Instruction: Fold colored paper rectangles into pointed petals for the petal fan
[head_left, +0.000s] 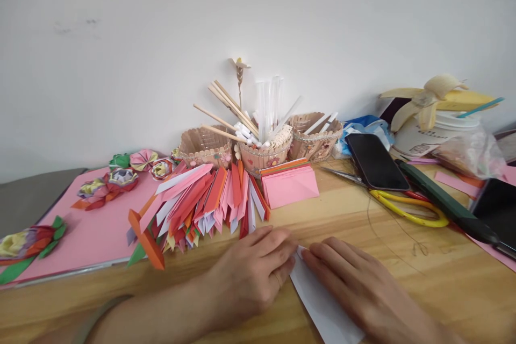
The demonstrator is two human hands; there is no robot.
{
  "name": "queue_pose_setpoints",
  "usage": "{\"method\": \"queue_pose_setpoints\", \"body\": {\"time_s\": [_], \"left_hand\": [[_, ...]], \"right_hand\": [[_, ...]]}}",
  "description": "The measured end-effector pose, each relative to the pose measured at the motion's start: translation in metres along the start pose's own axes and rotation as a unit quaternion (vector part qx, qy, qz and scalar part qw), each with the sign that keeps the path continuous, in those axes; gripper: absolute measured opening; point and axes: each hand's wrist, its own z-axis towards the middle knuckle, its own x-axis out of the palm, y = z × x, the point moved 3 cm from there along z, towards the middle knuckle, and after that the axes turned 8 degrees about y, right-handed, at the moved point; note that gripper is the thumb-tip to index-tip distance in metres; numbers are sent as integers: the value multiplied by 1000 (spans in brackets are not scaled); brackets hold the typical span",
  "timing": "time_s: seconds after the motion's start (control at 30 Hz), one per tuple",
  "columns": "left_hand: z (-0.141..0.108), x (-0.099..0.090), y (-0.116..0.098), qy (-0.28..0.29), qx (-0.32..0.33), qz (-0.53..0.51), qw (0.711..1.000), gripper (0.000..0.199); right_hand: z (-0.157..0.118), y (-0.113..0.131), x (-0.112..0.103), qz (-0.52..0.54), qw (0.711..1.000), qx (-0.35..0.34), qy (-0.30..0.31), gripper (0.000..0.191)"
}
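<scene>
A sheet of white paper (pixel 322 303) is located at the near edge of the view, on the wooden bench (pixel 447 290). Its far tip is touched by the fingers of the left hand (pixel 260 266). Its right side is covered by the right hand (pixel 355 279), laid flat with the fingers close together. The fingers of the left hand are bent and narrowly spaced; whether the paper is gripped by either hand cannot be told.

Beyond the left hand, folded paper strips (pixel 197 199) in red, pink, orange and white are heaped. To their left, paper flowers (pixel 122 177) are placed on a pink sheet (pixel 99 234). To their right, a stack of pink paper (pixel 291 187) is positioned. At right, yellow-handled scissors (pixel 427 222), a dark green tool (pixel 447 201) and a black phone (pixel 377 161) are grouped.

At the far side, three decorated baskets are lined up: left (pixel 207 148), middle (pixel 262 160) and right (pixel 316 142). Wooden sticks (pixel 231 102) and clear tubes (pixel 266 110) are held upright or tilted in the middle one. At far right, a peeled banana (pixel 463 99) is rested on a white container (pixel 423 137).
</scene>
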Motion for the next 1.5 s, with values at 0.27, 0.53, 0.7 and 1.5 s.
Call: {"method": "queue_pose_setpoints", "body": {"time_s": [0.27,0.53,0.7,1.5], "left_hand": [[3,-1,3,2,13,-3,1000,40],[2,4,0,-14,1,22,1000,30],[-1,6,0,11,14,42,999,18],[-1,1,-15,-45,11,36,998,21]], "right_hand": [[-3,-2,5,-8,1000,-3,28,41],[-5,-3,8,24,997,34,62,35],[-19,-9,6,48,993,66,88,32],[-12,-8,9,167,978,82,100,26]]}}
